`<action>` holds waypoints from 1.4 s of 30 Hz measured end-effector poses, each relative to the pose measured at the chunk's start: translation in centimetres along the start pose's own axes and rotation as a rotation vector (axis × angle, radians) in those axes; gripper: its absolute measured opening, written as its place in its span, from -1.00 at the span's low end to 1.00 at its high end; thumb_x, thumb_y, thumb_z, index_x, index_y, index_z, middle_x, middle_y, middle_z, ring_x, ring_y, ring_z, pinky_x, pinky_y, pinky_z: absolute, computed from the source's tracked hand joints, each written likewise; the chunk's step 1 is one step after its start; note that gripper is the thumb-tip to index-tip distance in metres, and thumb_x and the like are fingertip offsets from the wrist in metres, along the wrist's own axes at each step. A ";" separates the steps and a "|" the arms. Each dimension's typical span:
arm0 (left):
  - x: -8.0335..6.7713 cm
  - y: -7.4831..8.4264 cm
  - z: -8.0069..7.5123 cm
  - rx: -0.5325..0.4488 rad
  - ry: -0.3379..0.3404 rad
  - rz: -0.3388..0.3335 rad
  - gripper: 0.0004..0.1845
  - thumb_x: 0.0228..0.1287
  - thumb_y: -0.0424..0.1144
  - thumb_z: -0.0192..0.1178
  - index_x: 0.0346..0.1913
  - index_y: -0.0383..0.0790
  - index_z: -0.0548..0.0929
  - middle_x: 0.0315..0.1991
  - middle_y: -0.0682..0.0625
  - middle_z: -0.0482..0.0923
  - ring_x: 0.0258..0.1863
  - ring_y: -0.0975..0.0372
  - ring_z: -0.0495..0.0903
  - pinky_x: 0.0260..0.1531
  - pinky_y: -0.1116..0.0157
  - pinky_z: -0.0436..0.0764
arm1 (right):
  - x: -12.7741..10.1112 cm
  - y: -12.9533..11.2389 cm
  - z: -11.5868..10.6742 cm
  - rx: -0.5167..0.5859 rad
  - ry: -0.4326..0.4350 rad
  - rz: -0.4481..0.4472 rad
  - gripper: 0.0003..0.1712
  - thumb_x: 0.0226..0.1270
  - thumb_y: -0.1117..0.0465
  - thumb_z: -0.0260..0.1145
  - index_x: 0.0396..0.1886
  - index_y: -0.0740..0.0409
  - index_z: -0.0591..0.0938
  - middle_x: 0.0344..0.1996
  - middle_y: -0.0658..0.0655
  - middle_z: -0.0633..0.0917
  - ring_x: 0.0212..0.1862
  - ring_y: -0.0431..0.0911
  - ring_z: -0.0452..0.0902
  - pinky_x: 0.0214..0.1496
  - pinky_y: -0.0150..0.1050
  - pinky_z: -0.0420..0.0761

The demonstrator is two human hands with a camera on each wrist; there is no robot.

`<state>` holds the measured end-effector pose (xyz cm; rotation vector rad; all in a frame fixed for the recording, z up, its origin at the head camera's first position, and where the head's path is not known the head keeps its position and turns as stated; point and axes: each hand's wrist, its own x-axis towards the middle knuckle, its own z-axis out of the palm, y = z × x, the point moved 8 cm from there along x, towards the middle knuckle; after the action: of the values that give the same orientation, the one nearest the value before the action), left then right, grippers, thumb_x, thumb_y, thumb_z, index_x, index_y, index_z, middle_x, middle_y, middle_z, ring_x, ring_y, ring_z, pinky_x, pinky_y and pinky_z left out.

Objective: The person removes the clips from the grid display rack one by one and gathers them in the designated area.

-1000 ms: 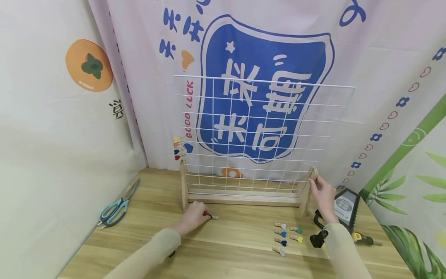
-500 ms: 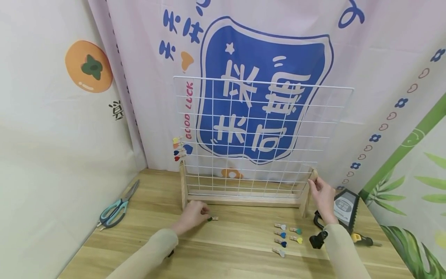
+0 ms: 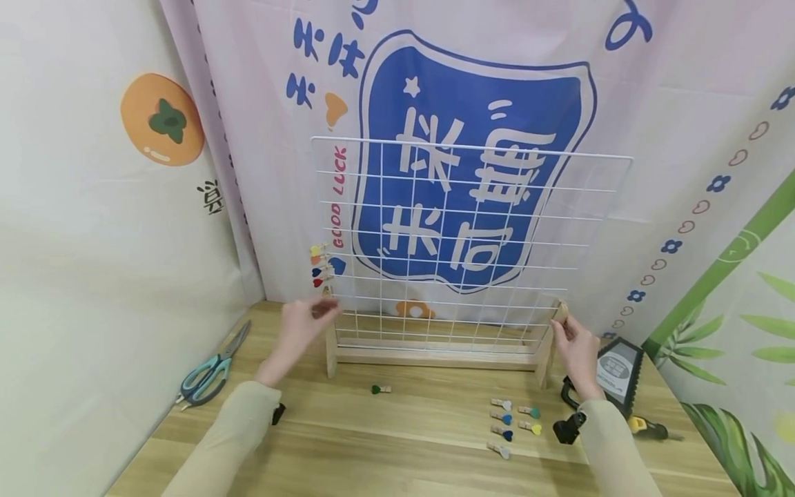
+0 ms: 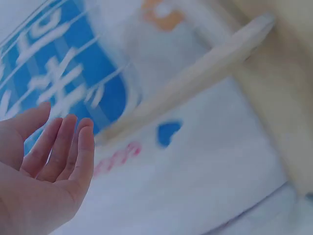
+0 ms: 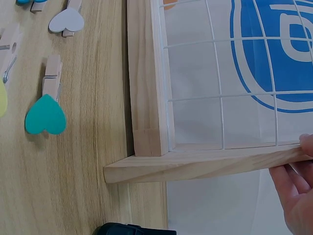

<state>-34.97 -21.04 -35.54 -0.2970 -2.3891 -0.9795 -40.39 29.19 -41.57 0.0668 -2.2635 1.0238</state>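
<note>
Your left hand (image 3: 301, 328) is kinda loose and empty, near those left-edge clips (image 3: 317, 272); your right hand (image 3: 577, 350) pinches the right post (image 5: 195, 168).

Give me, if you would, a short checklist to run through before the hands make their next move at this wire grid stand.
1. Left hand free: ok, its fingers hold nothing.
2. Left post gripped: not ok, the left hand is near it but not closed round it.
3. Right post held: ok, the right hand pinches it.
4. Wire grid upright: ok, it stands with its lower edge along the wooden rail.
5. Clips at the grid's left edge firmly clamped: cannot tell, they are too small in view.
6. Scissors clear of both hands: ok, they lie apart at the table's left side.
</note>
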 end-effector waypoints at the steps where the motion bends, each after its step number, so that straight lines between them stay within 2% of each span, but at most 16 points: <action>1: 0.4 0.4 -1.2 -0.001 0.042 0.005 -0.81 0.20 -0.38 0.36 -0.13 -0.38 0.73 -0.22 -0.26 0.77 -0.30 -0.02 0.77 -0.25 0.19 0.80 | 0.0 0.0 0.0 -0.002 0.000 0.000 -0.79 0.45 0.27 0.23 -0.28 0.38 0.64 -0.19 0.44 0.76 -0.09 0.32 0.71 -0.35 -0.94 0.20; 3: 1.0 1.1 -3.4 0.008 0.125 0.013 -0.81 0.20 -0.36 0.37 -0.15 -0.37 0.74 -0.21 -0.26 0.77 -0.29 -0.04 0.78 -0.25 0.25 0.80 | 0.0 0.1 0.0 -0.006 -0.002 0.004 -0.78 0.46 0.26 0.23 -0.30 0.38 0.63 -0.20 0.43 0.76 -0.10 0.32 0.72 -0.38 -0.91 0.21; 5: 1.6 1.6 -5.3 0.003 0.194 0.021 -0.82 0.20 -0.35 0.38 -0.16 -0.37 0.75 -0.21 -0.26 0.77 -0.28 -0.05 0.78 -0.28 0.47 0.76 | 0.0 0.2 -0.1 -0.009 -0.005 0.012 -0.77 0.46 0.25 0.22 -0.31 0.37 0.63 -0.21 0.42 0.76 -0.10 0.30 0.72 -0.40 -0.89 0.23; 9: 2.8 2.3 -7.7 0.000 0.276 0.029 -0.83 0.23 -0.35 0.37 -0.18 -0.39 0.74 -0.22 -0.29 0.77 -0.28 -0.08 0.77 -0.35 0.85 0.48 | 0.1 0.3 -0.1 -0.011 -0.010 0.020 -0.76 0.47 0.24 0.22 -0.31 0.36 0.63 -0.21 0.41 0.77 -0.09 0.29 0.72 -0.41 -0.86 0.24; 10: 3.1 2.4 -8.1 0.002 0.283 0.024 -0.83 0.24 -0.34 0.36 -0.17 -0.39 0.74 -0.21 -0.29 0.76 -0.27 -0.08 0.76 -0.35 0.87 0.45 | 0.1 0.2 -0.1 -0.009 -0.012 0.020 -0.76 0.47 0.23 0.21 -0.30 0.36 0.63 -0.21 0.42 0.76 -0.09 0.29 0.72 -0.40 -0.87 0.24; 12: 3.7 2.5 -8.5 0.023 0.282 0.014 -0.81 0.25 -0.33 0.35 -0.15 -0.39 0.74 -0.19 -0.29 0.76 -0.25 -0.08 0.76 -0.30 0.72 0.59 | 0.0 0.2 0.0 -0.006 -0.017 0.020 -0.76 0.47 0.24 0.21 -0.30 0.37 0.63 -0.20 0.42 0.76 -0.09 0.30 0.72 -0.39 -0.87 0.24; 15: 4.5 2.5 -8.7 0.068 0.256 -0.005 -0.77 0.28 -0.28 0.34 -0.10 -0.37 0.73 -0.15 -0.28 0.76 -0.21 -0.07 0.76 -0.20 0.30 0.77 | 0.1 0.3 0.0 -0.015 -0.018 0.025 -0.76 0.47 0.23 0.22 -0.30 0.36 0.63 -0.21 0.41 0.77 -0.10 0.29 0.73 -0.39 -0.85 0.28; 17: 5.1 2.5 -8.5 0.090 0.231 -0.008 -0.76 0.29 -0.27 0.32 -0.09 -0.39 0.72 -0.14 -0.29 0.75 -0.20 -0.09 0.75 -0.15 0.04 0.76 | 0.1 0.3 0.0 -0.024 -0.017 0.028 -0.76 0.48 0.23 0.21 -0.28 0.35 0.64 -0.19 0.40 0.77 -0.09 0.28 0.73 -0.35 -0.72 0.47; 18: 5.3 2.5 -8.5 0.097 0.221 -0.011 -0.75 0.30 -0.27 0.32 -0.08 -0.40 0.72 -0.14 -0.31 0.75 -0.19 -0.10 0.75 -0.14 0.00 0.76 | 0.1 0.3 0.0 -0.029 -0.016 0.029 -0.76 0.48 0.22 0.21 -0.28 0.35 0.64 -0.18 0.40 0.77 -0.09 0.28 0.73 -0.31 -0.61 0.59; 19: 5.5 2.5 -8.4 0.101 0.208 -0.013 -0.74 0.30 -0.27 0.31 -0.08 -0.41 0.71 -0.14 -0.32 0.74 -0.18 -0.10 0.74 -0.13 -0.02 0.75 | 0.1 0.4 0.0 -0.032 -0.016 0.030 -0.75 0.48 0.21 0.21 -0.29 0.34 0.63 -0.17 0.40 0.77 -0.09 0.27 0.73 -0.32 -0.56 0.61; 22: 5.9 2.3 -8.1 0.116 0.174 -0.019 -0.75 0.32 -0.27 0.29 -0.08 -0.41 0.71 -0.16 -0.32 0.75 -0.19 -0.10 0.73 -0.13 -0.03 0.75 | 0.1 0.3 0.1 -0.039 -0.010 0.026 -0.75 0.48 0.21 0.21 -0.32 0.33 0.62 -0.18 0.39 0.77 -0.10 0.27 0.73 -0.35 -0.52 0.61; 23: 6.0 2.2 -8.0 0.118 0.165 -0.022 -0.75 0.32 -0.26 0.29 -0.08 -0.41 0.71 -0.17 -0.31 0.75 -0.20 -0.10 0.73 -0.14 -0.03 0.74 | 0.1 0.3 0.1 -0.041 -0.007 0.024 -0.75 0.48 0.21 0.21 -0.35 0.33 0.61 -0.19 0.39 0.77 -0.12 0.27 0.73 -0.38 -0.56 0.57; 25: 6.1 2.2 -7.8 0.127 0.153 -0.025 -0.76 0.34 -0.25 0.28 -0.10 -0.38 0.73 -0.19 -0.29 0.76 -0.22 -0.08 0.73 -0.15 -0.02 0.73 | 0.2 0.3 0.0 -0.042 -0.002 0.017 -0.74 0.47 0.22 0.22 -0.37 0.32 0.60 -0.22 0.39 0.77 -0.13 0.27 0.73 -0.43 -0.72 0.35; 30: 6.3 2.2 -7.5 0.130 0.161 -0.007 -0.78 0.35 -0.25 0.27 -0.15 -0.38 0.75 -0.26 -0.27 0.77 -0.26 -0.08 0.75 -0.19 -0.03 0.74 | 0.1 0.2 -0.1 -0.028 0.003 0.008 -0.76 0.47 0.23 0.22 -0.35 0.34 0.61 -0.23 0.41 0.77 -0.12 0.29 0.73 -0.43 -0.82 0.26; 37: 6.2 2.4 -7.8 0.128 0.220 0.023 -0.82 0.32 -0.30 0.29 -0.19 -0.40 0.76 -0.27 -0.30 0.77 -0.33 -0.08 0.75 -0.33 0.07 0.70 | 0.0 0.4 -0.1 -0.018 -0.008 0.023 -0.74 0.48 0.22 0.22 -0.36 0.32 0.61 -0.28 0.39 0.77 -0.16 0.25 0.74 -0.52 -0.67 0.32; 42: 6.2 2.4 -8.0 0.117 0.257 0.045 -0.85 0.28 -0.35 0.32 -0.23 -0.42 0.76 -0.29 -0.32 0.76 -0.36 -0.09 0.75 -0.35 0.05 0.71 | 0.0 0.4 -0.1 -0.050 0.013 0.029 -0.74 0.46 0.20 0.24 -0.43 0.27 0.60 -0.35 0.33 0.78 -0.34 -0.02 0.69 -0.57 -0.58 0.34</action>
<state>-36.02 -24.97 -25.94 -0.1690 -2.1850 -0.8012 -40.51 29.51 -41.77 0.0064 -2.2825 0.9797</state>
